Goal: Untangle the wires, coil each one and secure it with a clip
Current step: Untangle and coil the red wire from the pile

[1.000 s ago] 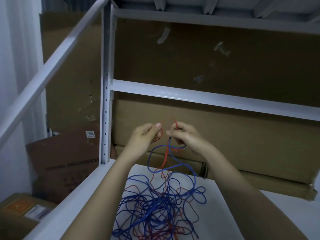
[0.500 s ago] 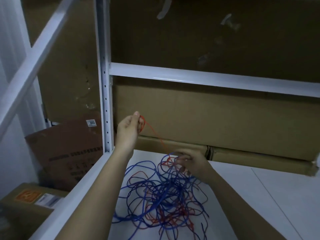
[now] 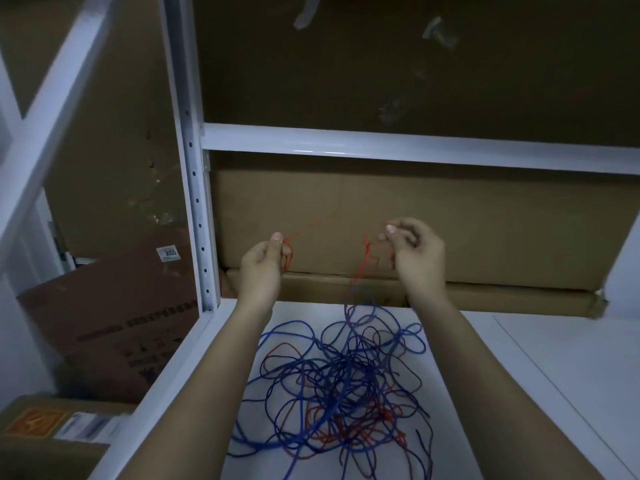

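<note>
1. Left hand (image 3: 261, 268): raised above the shelf (image 3: 540, 368), grip pinched on the red wire (image 3: 358, 271), thumb and fingers together around a small loop of it.
2. Red wire: thin, light and limp; a slack span arcs between both hands, then drops into the tangle. Best held near the free end and fed out gradually, as hard pulling would likely tighten knots.
3. Blue wire (image 3: 304, 379): thicker, springier loops, lying on the white shelf, interlaced with red.
4. Right hand (image 3: 417, 258): raised, fingers curled, grip pinching the red wire.
</note>
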Demonstrator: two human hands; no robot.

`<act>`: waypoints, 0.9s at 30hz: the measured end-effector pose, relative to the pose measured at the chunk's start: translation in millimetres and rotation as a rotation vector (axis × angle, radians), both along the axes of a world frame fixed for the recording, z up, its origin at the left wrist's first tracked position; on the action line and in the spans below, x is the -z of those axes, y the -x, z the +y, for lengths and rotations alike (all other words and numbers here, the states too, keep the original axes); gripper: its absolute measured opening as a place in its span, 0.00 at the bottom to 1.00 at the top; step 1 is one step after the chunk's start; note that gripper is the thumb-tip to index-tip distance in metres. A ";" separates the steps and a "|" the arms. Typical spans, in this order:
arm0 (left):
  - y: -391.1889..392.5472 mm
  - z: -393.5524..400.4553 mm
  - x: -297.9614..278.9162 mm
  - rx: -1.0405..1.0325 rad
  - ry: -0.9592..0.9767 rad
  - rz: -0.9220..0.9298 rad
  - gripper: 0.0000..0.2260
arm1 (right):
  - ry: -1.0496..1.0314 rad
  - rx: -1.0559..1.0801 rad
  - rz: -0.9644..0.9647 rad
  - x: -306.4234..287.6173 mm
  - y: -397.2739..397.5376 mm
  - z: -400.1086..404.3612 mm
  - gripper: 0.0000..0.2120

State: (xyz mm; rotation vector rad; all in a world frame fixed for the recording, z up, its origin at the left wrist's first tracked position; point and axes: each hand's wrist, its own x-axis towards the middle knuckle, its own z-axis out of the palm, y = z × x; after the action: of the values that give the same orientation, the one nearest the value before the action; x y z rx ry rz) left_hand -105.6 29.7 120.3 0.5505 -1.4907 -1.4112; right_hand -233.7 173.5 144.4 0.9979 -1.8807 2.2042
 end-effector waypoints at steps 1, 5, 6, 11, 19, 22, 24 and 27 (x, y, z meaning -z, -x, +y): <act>0.1 0.7 -4.1 0.012 0.004 0.003 0.18 | 0.041 -0.012 0.009 -15.8 -3.4 -2.3 0.06; -5.8 3.3 -15.3 0.060 0.020 0.027 0.16 | 0.204 -0.173 -0.029 -43.2 -19.1 -9.9 0.09; -9.2 3.3 -15.6 0.077 0.021 0.027 0.17 | 0.187 -0.189 -0.047 -37.2 -17.2 -12.4 0.09; -29.0 3.5 -0.2 0.181 -0.014 -0.012 0.17 | -0.432 -0.127 -0.283 48.1 11.1 -17.0 0.07; -42.7 2.8 25.3 0.187 -0.018 -0.113 0.17 | -0.508 0.025 0.199 109.0 -29.1 -9.5 0.06; -45.6 5.7 28.9 0.184 -0.021 -0.108 0.17 | -0.408 -0.119 0.233 100.0 -47.3 -13.7 0.05; -48.7 6.0 29.0 0.188 -0.025 -0.085 0.17 | -0.593 -0.300 0.181 97.2 -50.6 -19.6 0.11; -54.3 3.2 26.2 0.186 -0.034 -0.033 0.17 | -0.709 -0.355 0.237 105.8 -46.9 -26.9 0.10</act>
State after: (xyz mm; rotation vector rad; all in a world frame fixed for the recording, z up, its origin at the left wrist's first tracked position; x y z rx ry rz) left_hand -51.2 32.8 94.0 0.4679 -1.5795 -1.5802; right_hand -186.8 146.6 38.6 1.7151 -2.5691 1.4280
